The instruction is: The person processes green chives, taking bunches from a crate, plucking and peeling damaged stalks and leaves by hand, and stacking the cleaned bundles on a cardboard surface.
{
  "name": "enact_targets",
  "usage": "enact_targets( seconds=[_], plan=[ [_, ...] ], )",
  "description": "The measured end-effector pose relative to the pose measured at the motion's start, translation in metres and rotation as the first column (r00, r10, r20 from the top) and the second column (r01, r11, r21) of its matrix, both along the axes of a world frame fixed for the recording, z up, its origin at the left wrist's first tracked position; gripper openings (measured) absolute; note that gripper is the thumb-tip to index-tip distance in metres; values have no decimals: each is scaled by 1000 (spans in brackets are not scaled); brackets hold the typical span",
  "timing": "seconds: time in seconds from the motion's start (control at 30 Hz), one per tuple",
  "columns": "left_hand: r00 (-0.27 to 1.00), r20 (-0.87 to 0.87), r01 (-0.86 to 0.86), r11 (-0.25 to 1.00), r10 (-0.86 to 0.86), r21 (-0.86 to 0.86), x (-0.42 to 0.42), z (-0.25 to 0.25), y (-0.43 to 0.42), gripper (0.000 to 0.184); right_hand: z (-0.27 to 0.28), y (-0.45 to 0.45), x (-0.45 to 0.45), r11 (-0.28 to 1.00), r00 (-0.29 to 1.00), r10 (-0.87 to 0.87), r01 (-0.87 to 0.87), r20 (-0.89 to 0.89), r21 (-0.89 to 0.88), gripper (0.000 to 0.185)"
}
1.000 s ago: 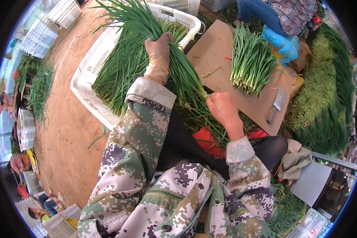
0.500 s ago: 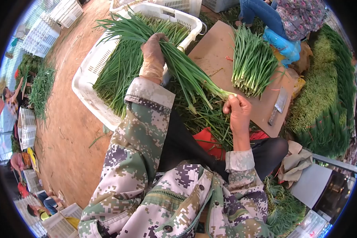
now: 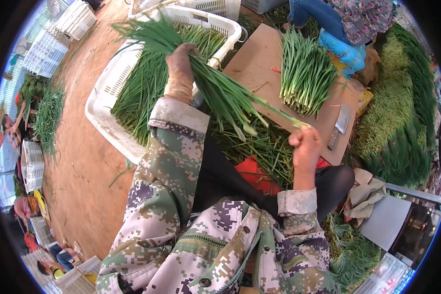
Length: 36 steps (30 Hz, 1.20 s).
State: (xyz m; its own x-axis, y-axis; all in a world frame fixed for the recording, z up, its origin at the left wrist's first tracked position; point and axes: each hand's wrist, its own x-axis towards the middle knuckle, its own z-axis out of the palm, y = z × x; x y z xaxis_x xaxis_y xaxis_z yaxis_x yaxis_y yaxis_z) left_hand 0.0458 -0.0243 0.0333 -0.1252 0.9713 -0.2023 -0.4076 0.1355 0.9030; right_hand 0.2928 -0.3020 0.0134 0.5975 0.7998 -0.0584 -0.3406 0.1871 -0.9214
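Left hand (image 3: 180, 61) clamps leafy green bunch (image 3: 220, 90); right hand (image 3: 307, 147) pinches stalk (image 3: 281, 112). Green pile (image 3: 306, 73), right, seems sorted; white plastic crate (image 3: 104, 122), left, unsorted.

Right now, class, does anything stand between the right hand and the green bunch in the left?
Nothing visible does: the right hand pinches the pale end of a stalk reaching out from the green bunch in the left hand.
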Motion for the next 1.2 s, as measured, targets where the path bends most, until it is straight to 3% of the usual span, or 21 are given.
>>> enact_targets(
  seconds=[0.07, 0.13, 0.17, 0.23, 0.27, 0.3, 0.37, 0.43, 0.47, 0.53, 0.6, 0.67, 0.73, 0.77, 0.83, 0.87, 0.97, 1.03, 1.1, 1.17, 1.2],
  plan=[
    [991, 131, -23, 996, 34, -86, -15, -3, 8, 9, -16, -21, 36, 998, 995, -49, 52, -90, 33, 21],
    [974, 208, -70, 993, 88, -93, -25, 7, 4, 11, -14, -47, 63, 989, 988, -111, 99, -111, -111, 21],
    [961, 257, -77, 991, 103, -107, -35, 2, 10, 11, -19, -61, 72, 982, 994, -111, 105, -25, -159, 22],
    [932, 347, -80, 993, 105, -86, -43, -8, 16, 11, -48, -93, 88, 907, 926, 155, 5, 345, -421, 22],
    [891, 441, -83, 994, 106, -71, -44, -5, 17, 10, -43, -99, 79, 785, 728, 451, -49, 516, -617, 19],
    [891, 443, -83, 995, 100, -59, -43, -3, 17, 10, -35, -102, 66, 622, 433, 708, -10, 557, -783, 18],
    [872, 463, -136, 987, 161, -86, -33, 6, 7, 12, -72, -119, 50, 338, -118, 938, 114, 325, -934, 14],
    [806, 586, -73, 997, 82, -39, -39, -10, 17, 11, -90, -121, 33, 78, -224, 973, 124, 49, -989, 20],
    [791, 604, -77, 996, 94, -53, -39, -12, 20, 11, -91, -121, 35, 90, -227, 972, 130, 58, -988, 20],
    [791, 599, -111, 992, 126, -62, -37, -4, 12, 10, -71, -111, 32, 309, -247, 930, 128, 271, -943, 41],
    [800, 584, -127, 990, 139, -61, -37, -2, 12, 14, -8, -93, 11, 450, -183, 887, 126, 425, -884, 52],
    [807, 583, -102, 995, 96, -23, -34, -4, 14, 17, 52, -69, -9, 605, -167, 786, 9, 595, -797, 32],
    [784, 618, -70, 998, 60, -9, -32, -3, 12, 16, 53, -37, -5, 820, 174, 556, -277, 813, -501, 26],
    [759, 650, -45, 999, 27, 11, -31, -2, 11, 16, 72, -18, -12, 768, 556, 630, -338, 543, -544, 24],
    [755, 656, -16, 1000, -3, 23, -28, 4, 4, 15, 77, 22, -16, 914, 697, 399, -253, 595, -317, 28],
    [772, 635, -44, 999, 33, 3, -24, 9, 0, 15, 70, 42, -21, 950, 752, 311, -242, 581, -196, 29],
    [797, 598, -84, 996, 84, -28, -24, 6, 4, 14, 69, 83, -37, 971, 731, 240, -176, 639, -163, 30],
    [769, 639, -32, 999, 27, -4, -26, 5, 3, 14, 57, 100, -39, 987, 670, 125, -10, 732, -160, 29],
    [769, 639, -23, 1000, 7, 16, -25, 4, 0, 11, 42, 106, -36, 987, 699, 134, -28, 703, -160, 29],
    [788, 615, -25, 1000, 9, 18, -22, 7, 0, 11, 42, 106, -38, 983, 879, 175, -177, 444, -38, 28],
    [789, 614, -40, 999, 26, 10, -21, 7, 1, 12, 54, 99, -42, 971, 904, 241, -227, 354, -80, 28]
  ],
)
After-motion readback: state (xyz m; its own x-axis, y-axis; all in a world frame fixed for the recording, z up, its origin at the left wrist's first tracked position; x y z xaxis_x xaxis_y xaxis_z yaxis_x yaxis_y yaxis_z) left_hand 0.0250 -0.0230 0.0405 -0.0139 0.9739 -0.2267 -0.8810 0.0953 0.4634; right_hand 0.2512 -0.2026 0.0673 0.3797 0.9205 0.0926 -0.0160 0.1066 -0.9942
